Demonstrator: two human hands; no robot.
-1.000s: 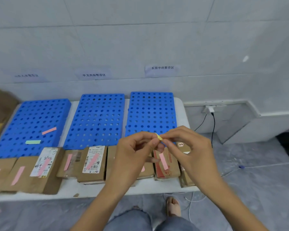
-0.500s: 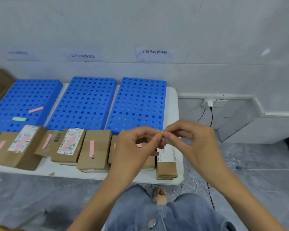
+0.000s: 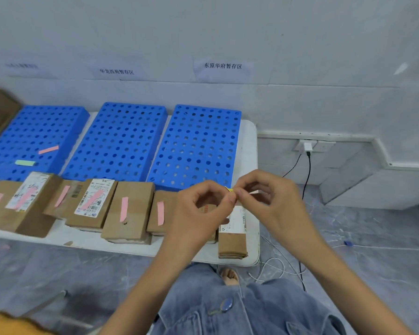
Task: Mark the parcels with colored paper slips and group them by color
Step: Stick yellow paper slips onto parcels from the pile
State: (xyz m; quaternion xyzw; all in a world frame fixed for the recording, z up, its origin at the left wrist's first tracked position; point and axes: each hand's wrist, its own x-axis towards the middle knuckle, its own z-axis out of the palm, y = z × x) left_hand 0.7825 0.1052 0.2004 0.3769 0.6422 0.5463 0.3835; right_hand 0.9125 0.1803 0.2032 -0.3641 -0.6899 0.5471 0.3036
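Hands: left hand and right hand meet fingertip to fingertip. Both pinch one small yellow slip between thumb and forefinger, other fingers loosely curled. The slip is held in the air above the front right part of the bench, over the right end of the parcel row.

Parcels: brown cardboard, side by side along the bench's front edge, with the left end running out of frame. Every parcel top visible left of the hands carries a pink slip. Two of these slips lie across white shipping labels. The corner parcel sits at the front right corner. It has a white label on top and its far half is hidden behind the hands.

Behind the row, three blue perforated trays lie side by side toward the back edge: left tray, middle tray, right tray. The left tray holds a loose pink strip and a green strip near its front edge, lying apart.

Paper signs are stuck to the wall above the trays. A white charger is plugged in right of the bench, and a black cable hangs from it.
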